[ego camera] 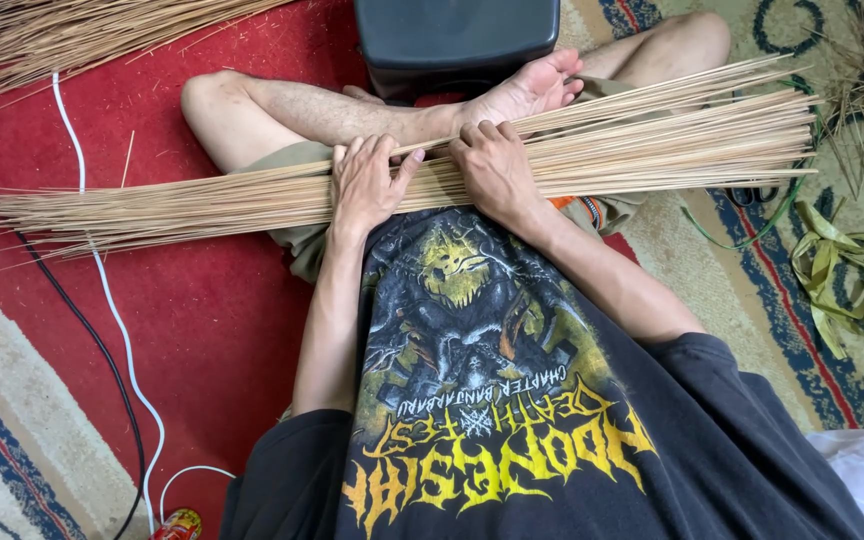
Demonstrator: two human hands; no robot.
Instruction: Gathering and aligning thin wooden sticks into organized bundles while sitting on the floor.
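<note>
**Both hands pressed on a bundle of thin sticks across the lap**

Long bundle of thin pale sticks laid across the lap, running from the far-left edge of the scene to the right, where the ends fan out over a patterned rug. Left hand spread flat on top of the bundle near its middle, fingers open and splayed, thumb angled right, pressing rather than clasping. Right hand just beside it, to the right, fingers curled over the far side of the sticks, closed around part of the bundle. Bare foot tucked just beyond the right hand, touching the sticks; bent knee further left. Black printed shirt filling the near part of the scene. Dark box at the far edge. Red carpet on the left, crossed by a white cable and a black cable. Second heap of sticks at far left. Green-yellow leaf strips on the right.
</note>
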